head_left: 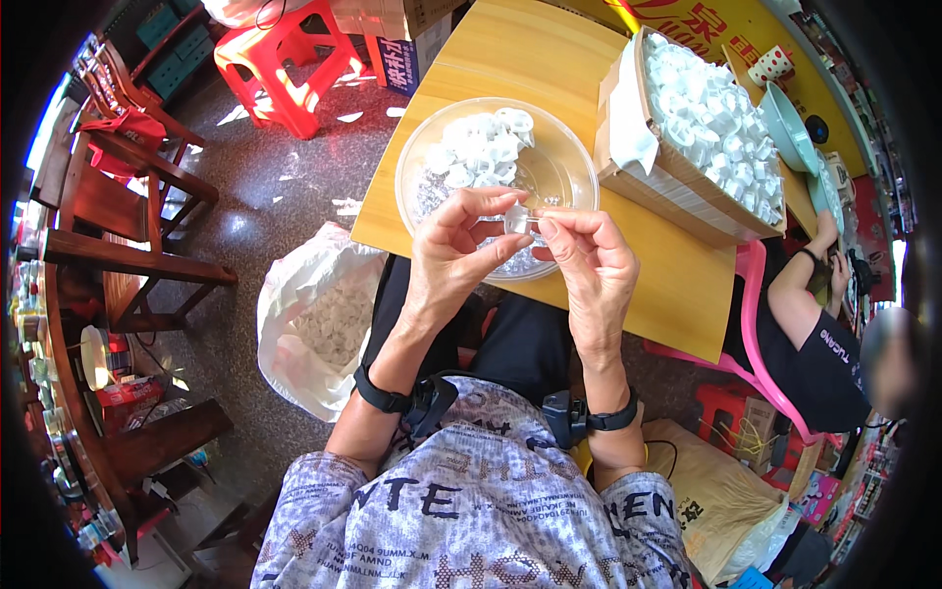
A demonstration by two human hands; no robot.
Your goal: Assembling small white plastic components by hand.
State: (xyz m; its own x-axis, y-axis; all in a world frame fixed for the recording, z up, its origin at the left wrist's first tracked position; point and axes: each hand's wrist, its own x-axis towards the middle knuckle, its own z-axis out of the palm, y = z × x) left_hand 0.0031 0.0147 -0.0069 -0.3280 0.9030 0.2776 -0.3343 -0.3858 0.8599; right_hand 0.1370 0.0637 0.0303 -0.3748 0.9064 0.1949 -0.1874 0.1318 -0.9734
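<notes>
My left hand (453,245) pinches a small whitish plastic piece (515,218) between thumb and fingertips, over the near side of a clear round tub. Just to its right, the thumb and forefinger of my right hand (597,270) are closed on a thin, shiny pin-like piece (534,220) that meets the plastic piece; whether it is inside cannot be made out. The clear round tub (583,162) stands on the table. White plastic pieces (481,147) are heaped at its far side, and small shiny bits (429,193) lie lower down, partly hidden by my hands.
A cardboard box (677,191) full of white pieces stands on the wooden table (653,309), right of the tub. An open white sack (285,294) sits on the floor at left. Beyond are a red stool (285,59) and wooden chairs (118,201). Another person (795,334) sits at right.
</notes>
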